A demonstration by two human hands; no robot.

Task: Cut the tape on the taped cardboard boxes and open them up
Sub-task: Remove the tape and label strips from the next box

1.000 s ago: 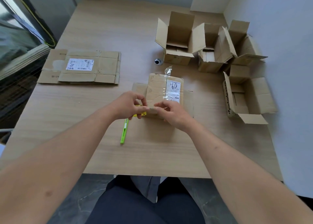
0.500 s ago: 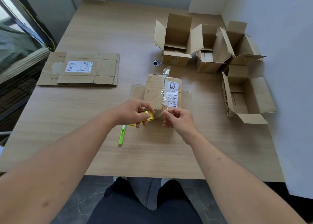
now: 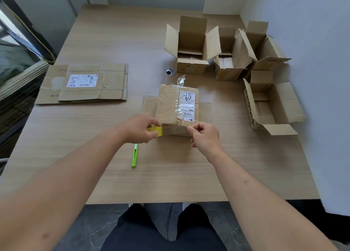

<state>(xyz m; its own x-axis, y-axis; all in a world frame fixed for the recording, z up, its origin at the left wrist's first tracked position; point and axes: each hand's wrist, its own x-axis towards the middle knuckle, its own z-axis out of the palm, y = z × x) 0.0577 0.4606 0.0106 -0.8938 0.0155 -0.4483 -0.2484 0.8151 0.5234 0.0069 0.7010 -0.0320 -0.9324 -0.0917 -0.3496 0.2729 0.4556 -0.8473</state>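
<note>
The taped box (image 3: 177,106) sits mid-table, long axis running away from the person, label up. Left hand (image 3: 139,127) pinches a yellow tape roll (image 3: 156,131) at its near edge; right hand (image 3: 205,135) pinches clear tape there. A green cutter (image 3: 135,155) lies nearby.

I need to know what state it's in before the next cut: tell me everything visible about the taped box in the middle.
The taped box is brown cardboard, closed, lying flat on the table atop a flattened cardboard sheet. Clear tape runs along its top, one loose end curling up at the far edge. A white shipping label with handwriting sits on its right side. The left hand and right hand meet its near edge.
</note>
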